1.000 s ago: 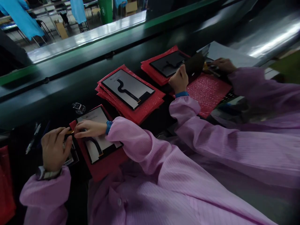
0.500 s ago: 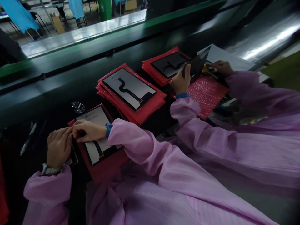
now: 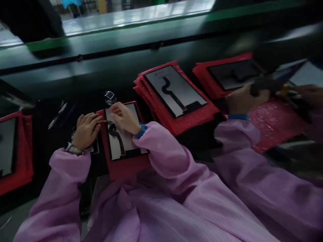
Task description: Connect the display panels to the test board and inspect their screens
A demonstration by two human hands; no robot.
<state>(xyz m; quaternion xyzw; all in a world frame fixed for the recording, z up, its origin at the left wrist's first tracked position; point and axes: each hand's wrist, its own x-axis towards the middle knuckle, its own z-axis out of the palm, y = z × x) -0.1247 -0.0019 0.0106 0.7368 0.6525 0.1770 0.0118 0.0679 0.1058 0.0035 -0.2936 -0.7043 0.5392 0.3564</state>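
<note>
In front of me, a flat display panel (image 3: 130, 143) with a pale back lies on a red bubble-wrap bag (image 3: 130, 169). A black flex cable (image 3: 120, 143) curves across its back, and the upper end is lifted, with an orange tip. My left hand (image 3: 87, 129), at the panel's left edge, has its thumb and forefinger closed on that orange tip. Over the panel's upper part is my right hand (image 3: 127, 119), slightly blurred. Its fingers are bent but apart, just right of the raised cable end, and I see nothing in them.
A second panel (image 3: 191, 92) rests on stacked red bags (image 3: 174, 124) to the right. A co-worker's hands (image 3: 246, 99) hold a dark panel farther right. Another red stack (image 3: 27, 148) is at left. A pen (image 3: 58, 116) and a shiny metal object (image 3: 110, 97) lie beyond my hands.
My view has swung left, so the scene sits farther right and the left stack appears. My right hand has parted from my left, and the cable's orange end shows between them.
</note>
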